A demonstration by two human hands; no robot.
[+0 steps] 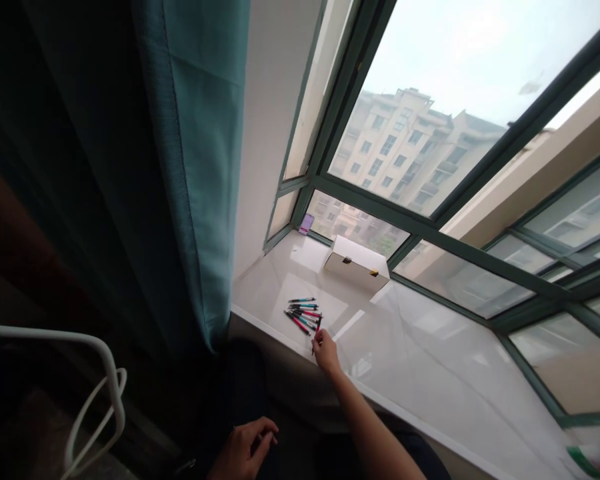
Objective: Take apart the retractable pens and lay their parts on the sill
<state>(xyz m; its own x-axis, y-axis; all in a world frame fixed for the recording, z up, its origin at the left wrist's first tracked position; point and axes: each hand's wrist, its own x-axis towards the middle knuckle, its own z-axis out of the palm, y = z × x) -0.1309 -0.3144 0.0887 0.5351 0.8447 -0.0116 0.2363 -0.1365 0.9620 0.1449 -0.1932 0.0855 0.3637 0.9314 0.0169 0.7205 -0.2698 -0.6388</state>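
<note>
My right hand [325, 351] is over the front edge of the white sill, its fingers pinched around a slim pen [319, 325] with red and dark parts. The pen stands steeply tilted, partly hidden by the fingers. Just beyond and left of that hand lies a loose cluster of pens [303, 313] in red, light blue and black, several side by side, some overlapping. My left hand [245, 448] hangs low, below the sill and near my lap. Its fingers are loosely bent with a gap to the thumb, and I see nothing held there.
On the glossy sill [430, 373], a white box [357, 263] with two dark tabs stands against the window. A small purple packet [306, 224] leans in the far corner. A teal curtain [200, 153] hangs at left, above a white metal tube [107, 360]. Something green-and-white [583, 460] sits lower right.
</note>
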